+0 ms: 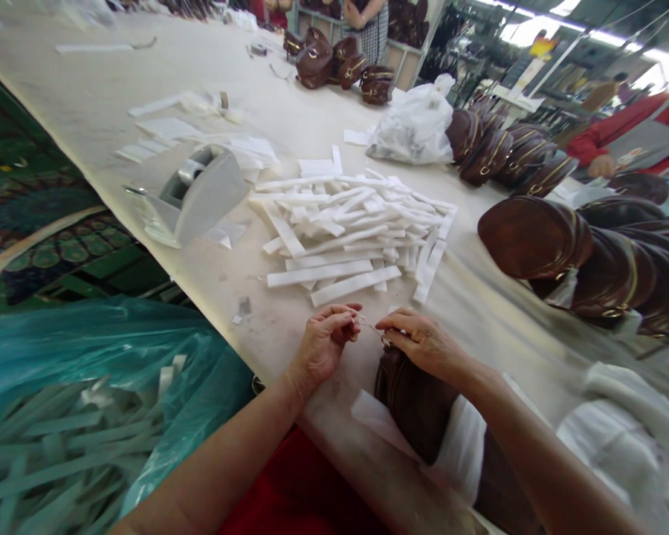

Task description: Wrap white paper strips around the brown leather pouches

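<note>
A dark brown leather bag (424, 405) lies at the table's near edge, with white wrapping (462, 446) around part of it. Between my hands runs a thin whitish string (366, 322), close to the metal ring (386, 342) at the bag's end. My left hand (328, 338) pinches one end of the string, left of the bag. Over the bag's top end, my right hand (421, 340) is closed with thumb and fingertips together on the string by the ring. The fingertips hide how the string meets the ring.
Beyond my hands lies a heap of white strips (351, 223). A tape dispenser (201, 193) stands left of it. Brown bags (607, 260) line the right side, near a white plastic bag (415, 126). A teal plastic sack (201, 371) of strips is lower left. A person in red (635, 137) works across.
</note>
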`<state>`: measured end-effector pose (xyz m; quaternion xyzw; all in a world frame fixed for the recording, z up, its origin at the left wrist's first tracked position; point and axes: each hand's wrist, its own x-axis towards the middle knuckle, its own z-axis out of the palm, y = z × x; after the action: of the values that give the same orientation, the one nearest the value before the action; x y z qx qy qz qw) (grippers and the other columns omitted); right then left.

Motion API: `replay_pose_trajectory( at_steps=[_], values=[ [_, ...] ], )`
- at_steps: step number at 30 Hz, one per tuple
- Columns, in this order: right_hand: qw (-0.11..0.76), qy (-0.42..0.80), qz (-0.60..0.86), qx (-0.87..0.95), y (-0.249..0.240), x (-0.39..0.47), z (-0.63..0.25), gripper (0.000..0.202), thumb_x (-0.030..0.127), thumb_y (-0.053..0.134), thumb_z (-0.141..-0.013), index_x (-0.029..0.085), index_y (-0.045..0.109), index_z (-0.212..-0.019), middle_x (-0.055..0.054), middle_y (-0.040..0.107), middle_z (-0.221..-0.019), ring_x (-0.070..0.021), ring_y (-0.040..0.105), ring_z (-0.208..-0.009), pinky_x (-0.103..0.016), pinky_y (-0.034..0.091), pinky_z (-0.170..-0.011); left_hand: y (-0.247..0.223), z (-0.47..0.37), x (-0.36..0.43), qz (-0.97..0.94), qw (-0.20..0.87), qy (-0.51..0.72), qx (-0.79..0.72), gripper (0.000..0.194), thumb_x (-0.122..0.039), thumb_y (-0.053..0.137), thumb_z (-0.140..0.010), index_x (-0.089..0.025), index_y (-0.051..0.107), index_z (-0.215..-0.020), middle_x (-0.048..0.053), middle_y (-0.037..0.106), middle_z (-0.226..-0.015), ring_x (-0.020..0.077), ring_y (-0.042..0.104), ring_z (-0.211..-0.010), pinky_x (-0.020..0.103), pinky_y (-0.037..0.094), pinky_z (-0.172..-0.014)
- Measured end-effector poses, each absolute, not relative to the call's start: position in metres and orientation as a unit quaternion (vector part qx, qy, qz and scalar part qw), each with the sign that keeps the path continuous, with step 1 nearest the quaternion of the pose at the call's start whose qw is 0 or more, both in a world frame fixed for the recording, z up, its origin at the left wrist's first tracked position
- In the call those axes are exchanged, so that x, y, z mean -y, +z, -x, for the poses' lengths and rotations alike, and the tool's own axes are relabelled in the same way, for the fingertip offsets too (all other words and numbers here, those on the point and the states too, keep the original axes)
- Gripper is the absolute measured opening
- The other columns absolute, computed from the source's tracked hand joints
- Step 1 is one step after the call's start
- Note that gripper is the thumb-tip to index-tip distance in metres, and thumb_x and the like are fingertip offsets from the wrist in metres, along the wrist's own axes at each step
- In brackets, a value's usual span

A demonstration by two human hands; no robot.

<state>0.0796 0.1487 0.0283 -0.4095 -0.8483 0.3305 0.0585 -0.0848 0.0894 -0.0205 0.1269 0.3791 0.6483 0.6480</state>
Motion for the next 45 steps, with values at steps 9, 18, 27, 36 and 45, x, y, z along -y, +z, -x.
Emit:
replay_pose_trajectory(
  at_steps=[9,18,27,36,45],
  values=[
    [0.056,0.313,0.398,0.861,0.032,-0.146,-0.069,0.018,0.017,0.051,-0.078,0.017,0.068,-0.075,-0.004,0.063,-0.072,-0.0138,0.057,-0.067,-0.026,0.041,-0.067,-0.020,0.087,-0.091,-0.101,0.648,0.658,-0.370,0.020,-0.022,0.073,-0.053,-0.012,0.061,-0.065,0.006,0.064,-0.090,0.0064,0.054,-0.055,0.019,0.039,-0.049],
    [0.084,0.336,0.418,0.840,0.028,-0.146,-0.072,0.018,0.020,0.049,-0.079,0.018,0.066,-0.075,-0.001,0.064,-0.068,-0.0134,0.056,-0.064,-0.024,0.040,-0.062,-0.022,0.075,-0.089,-0.182,0.659,0.604,-0.409,0.042,-0.020,0.071,-0.054,-0.014,0.053,-0.092,0.002,0.062,-0.082,0.0099,0.057,-0.051,0.019,0.040,-0.044],
    [0.108,0.318,0.417,0.845,0.028,-0.144,-0.073,0.016,0.020,0.048,-0.078,0.019,0.064,-0.075,-0.002,0.064,-0.070,-0.0136,0.056,-0.065,-0.024,0.041,-0.062,-0.028,0.065,-0.089,-0.279,0.636,0.556,-0.457,0.032,-0.041,0.074,-0.060,-0.012,0.060,-0.066,0.002,0.059,-0.058,0.0079,0.049,-0.042,0.019,0.036,-0.041],
    [0.111,0.289,0.423,0.852,0.025,-0.144,-0.070,0.013,0.020,0.048,-0.078,0.019,0.060,-0.074,-0.001,0.060,-0.067,-0.0122,0.052,-0.061,-0.024,0.038,-0.059,-0.019,0.073,-0.087,-0.242,0.658,0.574,-0.423,0.018,-0.025,0.070,-0.058,-0.012,0.057,-0.059,-0.002,0.052,-0.052,0.0048,0.044,-0.041,0.017,0.028,-0.040],
    [0.106,0.327,0.424,0.838,0.025,-0.160,-0.083,0.023,0.016,0.047,-0.078,0.021,0.066,-0.091,-0.004,0.068,-0.091,-0.0168,0.062,-0.083,-0.028,0.046,-0.076,-0.017,0.087,-0.092,-0.128,0.746,0.565,-0.328,0.025,-0.026,0.073,-0.054,-0.014,0.053,-0.064,0.000,0.061,-0.060,0.0019,0.036,-0.033,0.016,0.019,-0.034]
  ],
)
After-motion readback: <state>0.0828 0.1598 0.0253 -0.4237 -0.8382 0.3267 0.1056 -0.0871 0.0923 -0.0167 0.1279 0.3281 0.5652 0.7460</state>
